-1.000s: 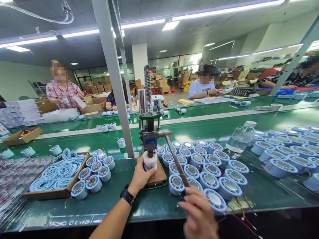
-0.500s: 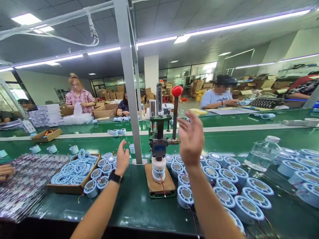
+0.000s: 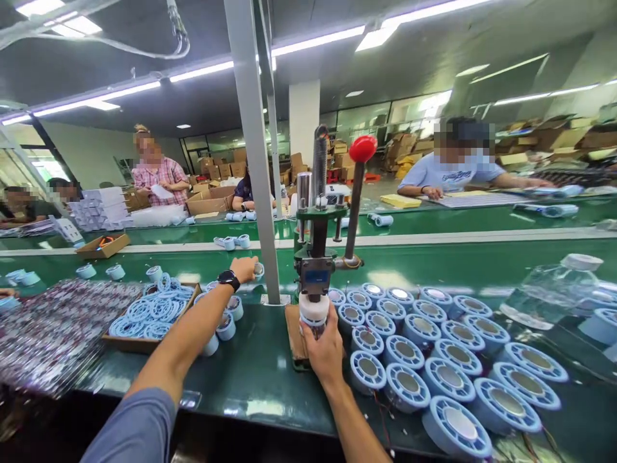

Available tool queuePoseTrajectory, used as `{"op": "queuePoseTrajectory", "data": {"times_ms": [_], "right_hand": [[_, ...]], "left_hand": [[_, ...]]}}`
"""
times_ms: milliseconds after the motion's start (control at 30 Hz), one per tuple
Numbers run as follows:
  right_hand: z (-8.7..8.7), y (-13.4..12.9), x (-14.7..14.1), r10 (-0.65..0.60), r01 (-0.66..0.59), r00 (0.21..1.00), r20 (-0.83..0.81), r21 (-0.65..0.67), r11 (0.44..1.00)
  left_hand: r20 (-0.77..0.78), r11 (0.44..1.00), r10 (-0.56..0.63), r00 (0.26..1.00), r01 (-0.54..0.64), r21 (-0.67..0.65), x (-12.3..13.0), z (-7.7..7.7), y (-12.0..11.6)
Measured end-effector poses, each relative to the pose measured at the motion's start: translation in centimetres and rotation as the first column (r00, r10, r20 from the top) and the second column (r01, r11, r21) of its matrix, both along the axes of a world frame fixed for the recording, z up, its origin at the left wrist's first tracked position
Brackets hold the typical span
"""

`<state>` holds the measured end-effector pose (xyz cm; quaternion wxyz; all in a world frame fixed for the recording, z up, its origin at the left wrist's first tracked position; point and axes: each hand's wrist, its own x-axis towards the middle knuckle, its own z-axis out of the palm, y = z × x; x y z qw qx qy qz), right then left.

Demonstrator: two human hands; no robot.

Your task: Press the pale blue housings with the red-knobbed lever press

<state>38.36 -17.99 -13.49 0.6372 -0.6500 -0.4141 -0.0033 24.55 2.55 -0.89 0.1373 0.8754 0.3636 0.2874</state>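
A hand press [image 3: 316,276] with a red-knobbed lever [image 3: 363,149] stands on the green table, its lever upright. My right hand [image 3: 324,344] is wrapped round a light-blue round part [image 3: 312,323] under the white press head [image 3: 314,307]. My left hand [image 3: 245,269], with a black watch on its wrist, reaches out beside the grey post and grips another light-blue part [image 3: 259,270]. Rows of light-blue round parts [image 3: 405,350] with grey centres lie to the right of the press. More of them [image 3: 225,326] stand under my left forearm.
A grey post [image 3: 255,154] rises behind the press. At the left are a cardboard box [image 3: 130,344] of blue rings and a stack of wrapped sheets [image 3: 62,328]. A plastic bottle [image 3: 549,289] stands at the right. People sit or stand across the table.
My right hand has moved down from beside the lever to the part under the press. My left hand has reached forward to the part by the post. The view has shifted.
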Motion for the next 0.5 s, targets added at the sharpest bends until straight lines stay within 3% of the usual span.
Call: {"op": "queuePoseTrajectory", "data": {"times_ms": [100, 200, 367, 500], "right_hand": [[0.2, -0.1, -0.5, -0.005, 0.007, 0.997, -0.079, 0.022, 1.0], [0.5, -0.1, -1.1, -0.052, 0.06, 0.988, -0.142, 0.052, 0.997], [1.3, -0.4, -1.6, -0.132, 0.141, 0.979, -0.153, 0.053, 0.989], [1.8, -1.8, -2.7, -0.134, 0.137, 0.99, -0.042, 0.076, 0.988]], "left_hand": [[-0.269, 0.998, 0.068, 0.961, -0.064, 0.022, -3.9, 1.0, -1.3], [-0.445, 0.995, 0.097, 0.89, -0.084, 0.049, -6.4, 1.2, -4.7], [-0.579, 0.997, 0.08, 0.811, -0.063, 0.049, -5.6, -2.3, -11.1], [-0.576, 0.995, 0.092, 0.812, -0.057, 0.078, -4.3, -4.8, -12.9]]}}
